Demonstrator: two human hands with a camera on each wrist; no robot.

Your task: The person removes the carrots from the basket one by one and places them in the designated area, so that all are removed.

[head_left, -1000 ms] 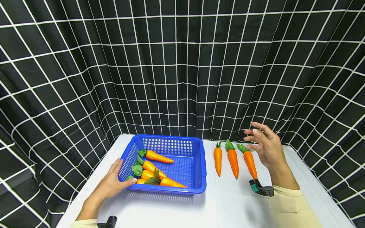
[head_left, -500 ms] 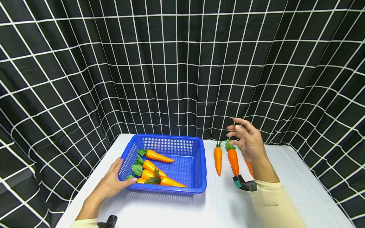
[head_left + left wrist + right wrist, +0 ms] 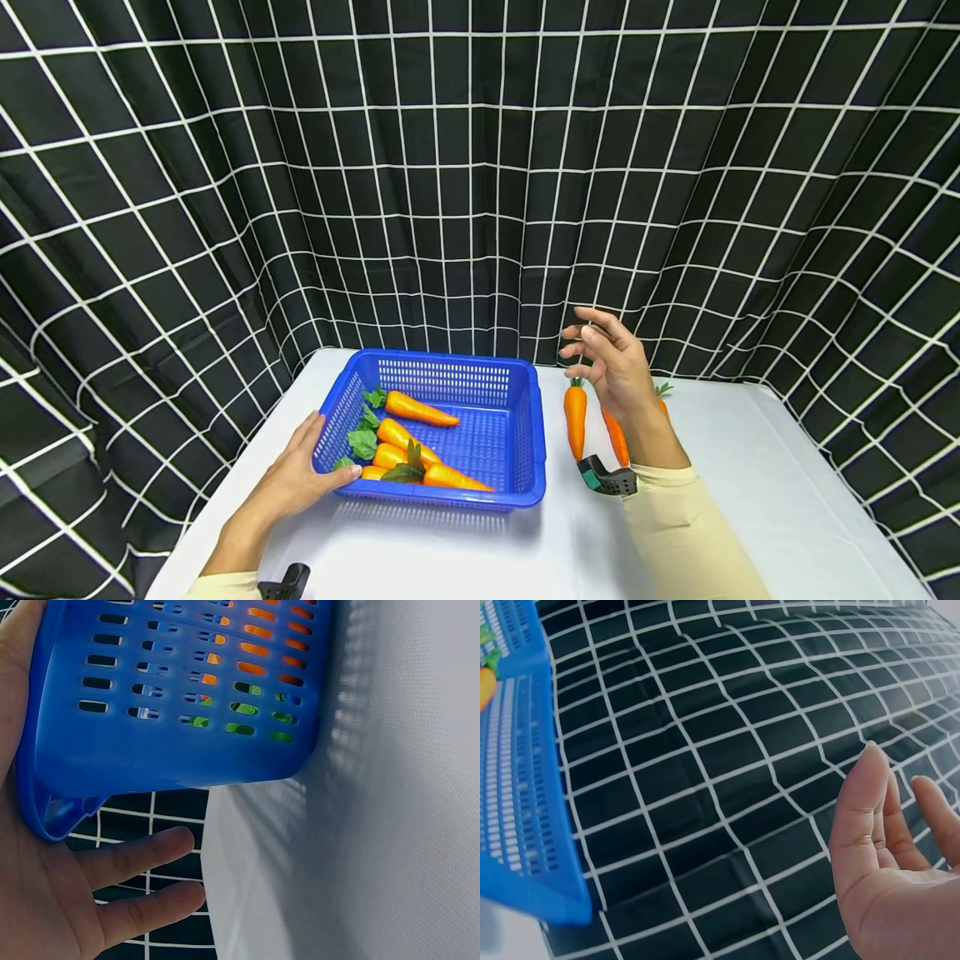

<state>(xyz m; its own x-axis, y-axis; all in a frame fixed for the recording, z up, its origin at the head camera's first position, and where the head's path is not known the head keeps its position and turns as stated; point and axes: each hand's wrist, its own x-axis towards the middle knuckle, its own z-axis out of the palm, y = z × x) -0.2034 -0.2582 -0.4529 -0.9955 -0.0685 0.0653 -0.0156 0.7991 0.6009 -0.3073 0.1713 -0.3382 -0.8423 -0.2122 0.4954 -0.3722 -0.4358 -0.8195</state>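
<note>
Four carrots (image 3: 420,407) sit in the blue basket (image 3: 525,433) on the white bench (image 3: 750,467). Three more carrots lie in a row (image 3: 575,417) just right of it, two partly hidden behind my arm. My left hand (image 3: 300,479) rests flat against the basket's near-left corner. My right hand (image 3: 615,367) hovers relaxed above the row, grasping nothing.

basket (image 3: 525,433) sits left on the table (image 3: 750,500) with carrots (image 3: 420,410) in it, more carrots (image 3: 575,417) lie right of it, curtain (image 3: 450,167) behind.
</note>
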